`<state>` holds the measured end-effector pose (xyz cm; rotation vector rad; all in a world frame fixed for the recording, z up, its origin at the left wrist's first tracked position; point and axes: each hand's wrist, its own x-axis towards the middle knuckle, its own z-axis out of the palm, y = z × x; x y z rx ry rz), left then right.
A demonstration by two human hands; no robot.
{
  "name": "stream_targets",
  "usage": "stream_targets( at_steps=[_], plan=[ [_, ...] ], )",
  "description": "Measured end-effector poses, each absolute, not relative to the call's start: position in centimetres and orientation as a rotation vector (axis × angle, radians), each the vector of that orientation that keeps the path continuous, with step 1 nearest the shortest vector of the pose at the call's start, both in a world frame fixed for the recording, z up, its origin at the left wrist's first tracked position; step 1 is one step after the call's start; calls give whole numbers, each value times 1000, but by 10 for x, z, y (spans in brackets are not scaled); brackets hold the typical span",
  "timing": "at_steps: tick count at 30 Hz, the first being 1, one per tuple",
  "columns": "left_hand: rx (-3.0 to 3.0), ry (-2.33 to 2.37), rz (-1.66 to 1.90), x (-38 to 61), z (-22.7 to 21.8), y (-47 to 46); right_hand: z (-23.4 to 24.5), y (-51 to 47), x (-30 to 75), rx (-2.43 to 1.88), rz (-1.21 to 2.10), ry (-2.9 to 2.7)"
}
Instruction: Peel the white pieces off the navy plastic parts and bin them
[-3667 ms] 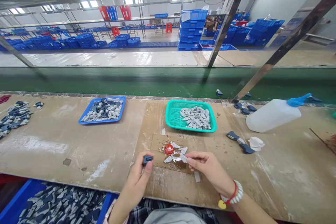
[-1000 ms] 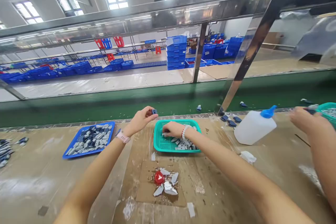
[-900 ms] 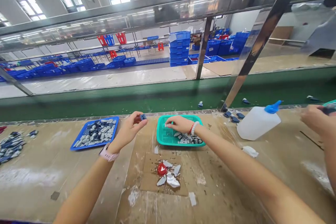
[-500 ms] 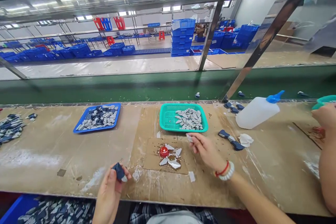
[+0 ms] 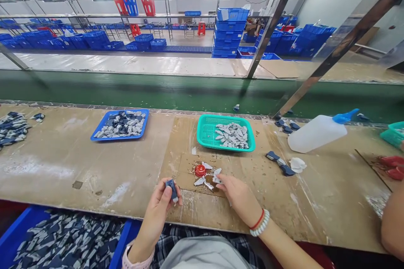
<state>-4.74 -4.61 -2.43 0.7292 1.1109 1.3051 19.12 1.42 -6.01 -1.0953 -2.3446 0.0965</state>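
My left hand (image 5: 157,212) pinches a small navy plastic piece (image 5: 172,190) firmly between thumb and fingers, a steady hold above the cardboard sheet (image 5: 186,166). My right hand (image 5: 240,199) sits just beside the grey scraps (image 5: 202,181) around a red cap (image 5: 200,170); I cannot tell whether it grips anything.

one head-worn camera, facing forward and down, close above the left hand (image 5: 158,214) and right hand (image 5: 240,201), workbench (image 5: 57,168) near, far shop floor (image 5: 179,38) along top
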Motion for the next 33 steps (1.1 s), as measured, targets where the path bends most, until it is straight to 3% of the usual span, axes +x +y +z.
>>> stream_targets(
  at_steps=[6, 18, 22, 28, 33],
  plan=[
    [804, 1115, 1267, -46, -28, -46, -55, 9, 190, -1000, 16, -2424],
    [834, 1126, 1229, -45, -32, -38, -53, 8, 200, -937, 200, -2412],
    [846, 1102, 1194, -34, -32, -35, -50, 11, 197, -963, 451, -2243],
    [1097, 1181, 976, -6, -17, -23, -35, 24, 204, -1195, 1185, -1614],
    [1269, 1195, 939, 20, 0, -12, -14, 21, 198, -1086, 1155, -1503]
  ],
)
